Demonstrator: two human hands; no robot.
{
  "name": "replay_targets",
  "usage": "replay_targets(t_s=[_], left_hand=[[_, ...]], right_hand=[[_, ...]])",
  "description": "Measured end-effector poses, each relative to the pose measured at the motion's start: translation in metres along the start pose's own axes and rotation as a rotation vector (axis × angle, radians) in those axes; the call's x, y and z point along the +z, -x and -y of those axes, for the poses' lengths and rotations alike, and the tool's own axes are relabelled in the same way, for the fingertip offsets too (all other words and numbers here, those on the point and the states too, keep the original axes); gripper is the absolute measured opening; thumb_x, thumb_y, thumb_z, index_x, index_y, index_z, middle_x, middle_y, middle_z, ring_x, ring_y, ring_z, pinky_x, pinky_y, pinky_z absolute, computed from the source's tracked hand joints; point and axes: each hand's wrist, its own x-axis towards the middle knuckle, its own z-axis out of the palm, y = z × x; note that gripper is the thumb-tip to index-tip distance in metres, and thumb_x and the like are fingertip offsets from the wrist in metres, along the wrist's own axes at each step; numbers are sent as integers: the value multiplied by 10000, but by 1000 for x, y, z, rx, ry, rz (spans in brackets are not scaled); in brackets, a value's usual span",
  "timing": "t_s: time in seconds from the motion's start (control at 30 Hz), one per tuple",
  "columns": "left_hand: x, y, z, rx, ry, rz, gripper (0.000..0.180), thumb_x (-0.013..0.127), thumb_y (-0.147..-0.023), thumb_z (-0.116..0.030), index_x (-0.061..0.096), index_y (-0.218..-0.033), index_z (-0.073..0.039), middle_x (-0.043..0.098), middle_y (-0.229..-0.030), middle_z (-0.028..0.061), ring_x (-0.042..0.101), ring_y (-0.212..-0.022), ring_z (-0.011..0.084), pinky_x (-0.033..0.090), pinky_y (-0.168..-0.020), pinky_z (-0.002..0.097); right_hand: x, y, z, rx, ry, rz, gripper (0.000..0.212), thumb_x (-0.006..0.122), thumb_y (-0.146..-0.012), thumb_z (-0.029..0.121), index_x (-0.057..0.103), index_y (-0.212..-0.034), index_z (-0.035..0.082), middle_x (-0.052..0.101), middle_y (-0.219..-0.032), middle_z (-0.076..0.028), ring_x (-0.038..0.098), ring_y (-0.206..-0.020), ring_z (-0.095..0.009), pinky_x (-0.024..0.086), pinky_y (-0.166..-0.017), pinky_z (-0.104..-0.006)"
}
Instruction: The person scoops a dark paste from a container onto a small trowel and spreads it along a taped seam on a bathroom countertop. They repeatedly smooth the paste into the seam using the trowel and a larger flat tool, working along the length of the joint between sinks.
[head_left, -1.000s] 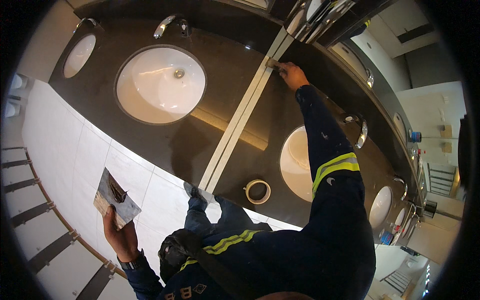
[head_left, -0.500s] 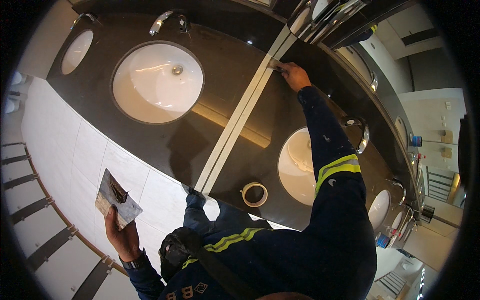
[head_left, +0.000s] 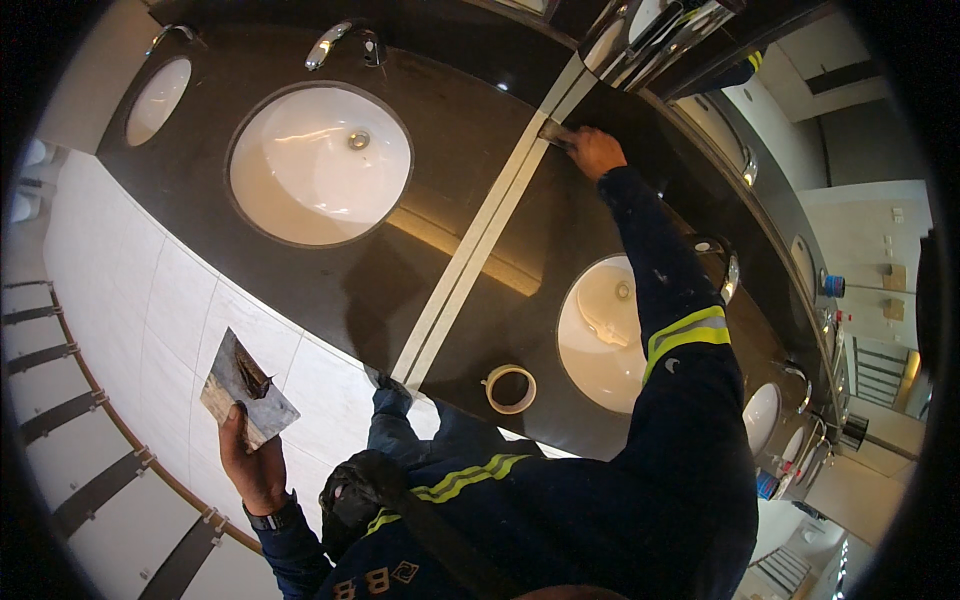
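Note:
My left hand (head_left: 252, 465) grips a flat rectangular metal plate (head_left: 232, 400) at its lower edge, held out to the left of the counter. A ridge of dark brown paste (head_left: 252, 372) lies on the plate. My right hand (head_left: 598, 153) reaches to the far part of the dark countertop (head_left: 450, 120), closed round a small putty knife (head_left: 556, 134). The knife's blade end touches the seam there. Two strips of masking tape (head_left: 462, 262) run along the counter with a thin dark line between them.
A tape roll (head_left: 509, 389) lies near the counter's front edge. Round white sinks (head_left: 320, 165) (head_left: 605, 325) sit on either side of the taped seam, with chrome taps (head_left: 340, 45) behind. A mirror (head_left: 800, 150) borders the right side. White tiled floor (head_left: 130, 240) spreads at the left.
My left hand and the plate have shifted slightly to the right and up. The right hand has moved only slightly, with the putty knife staying at the seam's far end.

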Motion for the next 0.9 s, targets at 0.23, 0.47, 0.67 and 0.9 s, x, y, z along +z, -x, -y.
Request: replay_targets(t_s=[0.23, 0.47, 0.67, 0.9], left_hand=[[5, -2, -2, -1, -36, 18, 534, 620, -987, -234, 474, -1450, -13, 600, -1375, 114, 588, -1245, 229, 444, -1078, 392], [36, -27, 10, -45, -251, 152, 500, 615, -992, -230, 493, -1416, 5, 607, -1315, 126, 599, -1223, 234, 485, -1036, 373], [94, -66, 44, 62, -508, 473, 401, 660, -1000, -194, 561, -1322, 25, 671, -1181, 84, 650, -1104, 182, 506, -967, 313], [130, -70, 49, -132, -237, 411, 356, 652, -1011, -202, 610, -1274, 34, 721, -1160, 78, 687, -1010, 132, 520, -924, 283]], right_hand=[[-28, 7, 7, 17, 6, 74, 390, 680, -892, 188, 704, -1281, 178, 692, -1086, -183, 669, -1035, -393, 550, -910, -492], [-94, 40, 48, -104, -232, -86, 418, 690, -887, 134, 691, -1304, 159, 688, -1124, -181, 663, -1045, -394, 538, -931, -472], [-193, 87, 165, -379, -403, -86, 432, 676, -916, 50, 665, -1329, 176, 659, -1274, -155, 652, -1117, -349, 546, -961, -442], [-242, 115, 211, -563, -410, -83, 508, 750, -812, -15, 697, -1279, 178, 645, -1316, -128, 648, -1100, -331, 548, -934, -409]])
